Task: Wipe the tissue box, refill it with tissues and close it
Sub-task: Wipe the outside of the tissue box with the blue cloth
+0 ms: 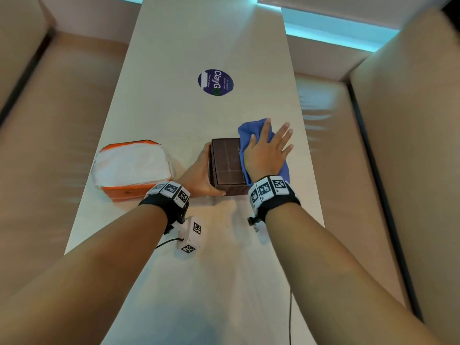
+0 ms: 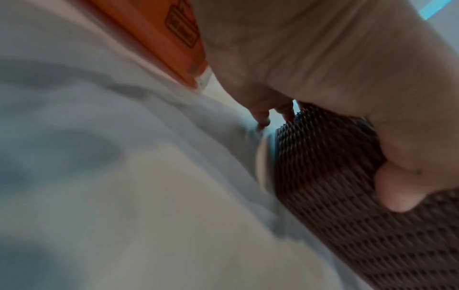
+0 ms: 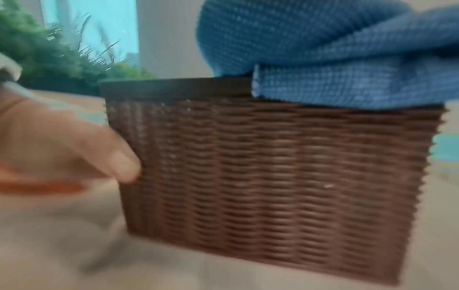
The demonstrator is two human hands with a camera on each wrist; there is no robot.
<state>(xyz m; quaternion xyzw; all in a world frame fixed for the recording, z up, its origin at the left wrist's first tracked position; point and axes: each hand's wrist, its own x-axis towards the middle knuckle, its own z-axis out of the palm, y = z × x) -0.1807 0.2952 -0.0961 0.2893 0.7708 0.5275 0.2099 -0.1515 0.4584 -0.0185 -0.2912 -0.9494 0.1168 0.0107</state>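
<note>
Tissue box sits mid-table, just right of the tissue pack; left hand grips its left side, thumb on the near face; right hand, fingers spread flat, presses a blue cloth onto the box's top right edge.

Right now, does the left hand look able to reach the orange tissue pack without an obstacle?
Probably yes. The left hand grips the tissue box, and the orange tissue pack lies just beside it, with only bare table between.

Head looks down; both wrists face the tissue box closely.
</note>
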